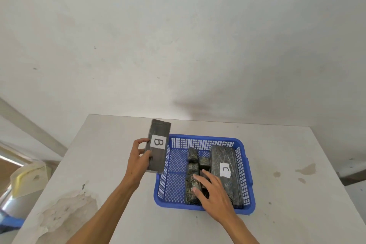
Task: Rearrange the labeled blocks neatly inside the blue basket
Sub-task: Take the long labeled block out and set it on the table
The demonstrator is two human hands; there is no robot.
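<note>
A blue mesh basket (pixel 204 138) sits on the pale table. My left hand (pixel 138 161) grips a long dark block labelled B (pixel 158 144), held tilted just outside the basket's left rim. Along the right wall inside the basket lies a long dark block labelled C (pixel 223 166). Several small dark blocks (pixel 193 166) crowd the basket's middle. My right hand (pixel 214 191) reaches into the basket with fingers spread over the near small blocks; its palm hides whatever is beneath.
The table (pixel 111 172) has worn patches at the front left and stains at the right. Its far edge meets a white wall. A pale container (pixel 27 178) stands off the table to the left.
</note>
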